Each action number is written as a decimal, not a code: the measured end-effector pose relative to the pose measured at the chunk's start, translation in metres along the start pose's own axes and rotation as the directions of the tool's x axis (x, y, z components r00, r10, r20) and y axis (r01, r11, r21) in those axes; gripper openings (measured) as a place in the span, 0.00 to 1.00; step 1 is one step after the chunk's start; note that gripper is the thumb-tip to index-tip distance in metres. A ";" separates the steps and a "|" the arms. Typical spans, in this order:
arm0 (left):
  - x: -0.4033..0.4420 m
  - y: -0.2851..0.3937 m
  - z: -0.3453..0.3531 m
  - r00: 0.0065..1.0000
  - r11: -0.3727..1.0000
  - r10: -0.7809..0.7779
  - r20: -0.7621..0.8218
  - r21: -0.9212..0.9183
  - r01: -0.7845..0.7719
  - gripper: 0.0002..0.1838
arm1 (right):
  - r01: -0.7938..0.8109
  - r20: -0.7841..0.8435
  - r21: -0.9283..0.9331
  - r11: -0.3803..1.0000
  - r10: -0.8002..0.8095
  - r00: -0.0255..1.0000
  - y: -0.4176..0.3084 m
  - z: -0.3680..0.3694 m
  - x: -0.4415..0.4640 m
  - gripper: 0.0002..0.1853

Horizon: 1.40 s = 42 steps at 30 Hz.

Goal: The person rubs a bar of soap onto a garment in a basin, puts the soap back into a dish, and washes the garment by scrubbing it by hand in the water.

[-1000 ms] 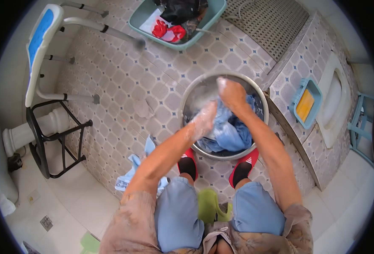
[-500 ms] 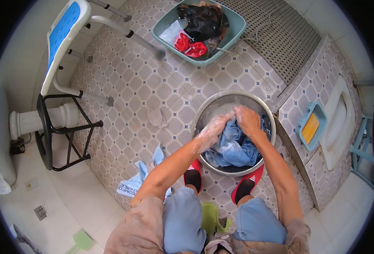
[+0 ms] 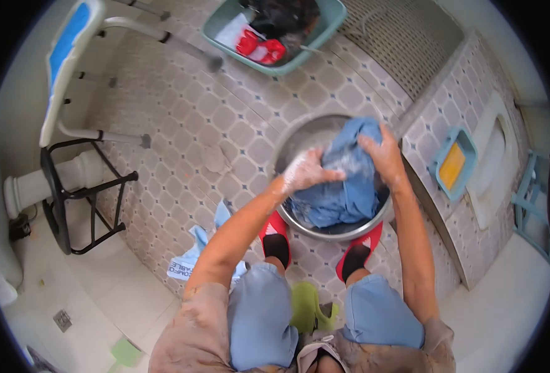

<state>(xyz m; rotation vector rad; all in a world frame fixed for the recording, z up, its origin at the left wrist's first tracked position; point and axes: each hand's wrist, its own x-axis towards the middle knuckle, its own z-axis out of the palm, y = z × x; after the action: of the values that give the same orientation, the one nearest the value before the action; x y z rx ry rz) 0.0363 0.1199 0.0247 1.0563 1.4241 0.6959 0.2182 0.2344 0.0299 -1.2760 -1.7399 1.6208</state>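
Observation:
A bunched blue garment [image 3: 349, 168], with white suds on it, fills much of a round metal basin [image 3: 290, 140] on the floor between my feet. My right hand [image 3: 385, 155] grips the upper right part of the garment, its thumb and fingers on either side of the fabric. My left hand [image 3: 306, 171], coated in foam, rests against the garment's left side. Its thumb reaches across the fabric and its fingers are spread. Cloudy water shows at the back of the basin. The kind of garment cannot be made out.
A teal tub [image 3: 275, 67] of dark and red items stands ahead. A blue tray [image 3: 464, 152] with a yellow bar sits beside the squat toilet [image 3: 492, 168] on a raised step. At left are a shower chair [image 3: 69, 56] and black-framed stool [image 3: 57, 199]. A light-blue cloth [image 3: 191, 255] lies on the floor.
My hands were close together over the basin's far side; now they are apart at the garment's two sides. The garment has shifted up and spread toward the far rim. The view has shifted slightly.

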 end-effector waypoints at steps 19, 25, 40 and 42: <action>0.014 -0.026 0.048 0.927 0.444 -0.356 -0.122 -0.895 0.052 0.15 | 0.175 -0.032 -0.656 0.734 -0.259 0.965 0.030 0.071 0.002 0.06; 0.028 -0.115 0.039 0.948 -0.030 0.318 0.024 -0.999 0.036 0.11 | 0.574 0.314 -0.561 0.596 -0.488 0.814 -0.005 0.112 -0.053 0.11; 0.000 -0.027 0.047 0.829 0.520 -0.537 -0.154 -0.835 0.181 0.19 | 0.236 0.026 -0.712 0.661 -0.311 0.950 0.063 0.078 0.011 0.10; 0.009 -0.014 0.039 0.907 0.352 -0.408 -0.100 -0.935 0.056 0.15 | 0.184 -0.021 -0.737 0.650 -0.294 0.956 0.081 0.058 0.022 0.13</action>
<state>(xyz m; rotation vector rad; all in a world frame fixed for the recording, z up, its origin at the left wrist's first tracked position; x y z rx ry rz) 0.0725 0.1162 0.0025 -0.2043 1.0967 1.2768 0.1863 0.2122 -0.0650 -1.3390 -2.4542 0.6375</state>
